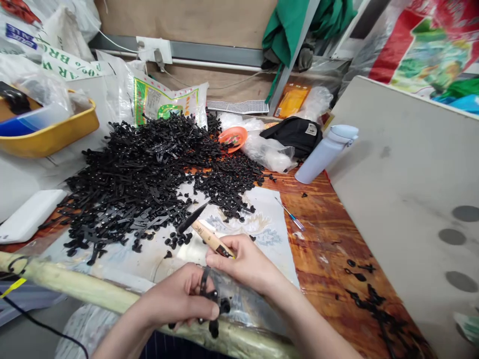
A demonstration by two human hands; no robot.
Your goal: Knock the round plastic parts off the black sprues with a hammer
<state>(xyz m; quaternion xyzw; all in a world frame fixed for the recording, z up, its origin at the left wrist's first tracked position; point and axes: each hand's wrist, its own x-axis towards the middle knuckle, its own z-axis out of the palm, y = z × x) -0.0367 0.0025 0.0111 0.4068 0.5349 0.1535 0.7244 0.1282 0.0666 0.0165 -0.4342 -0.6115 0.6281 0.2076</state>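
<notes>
Now gripping a hammer [208, 236] in the right hand [245, 262]. Pinching small black parts [224, 305] in the left hand [177, 298].

"What do you see from over there?"

"I see a hammer [210, 239] in the right hand [249, 262]. Its stick is pale wood with dark marks. Its head is black and pointy. It slants, head end away and to the left."

"And the other stuff?"

"I see small black pieces [224, 305] in the left hand [174, 299]. They have thin parts and round ends that poke out by the thumb. I can't count them."
</notes>
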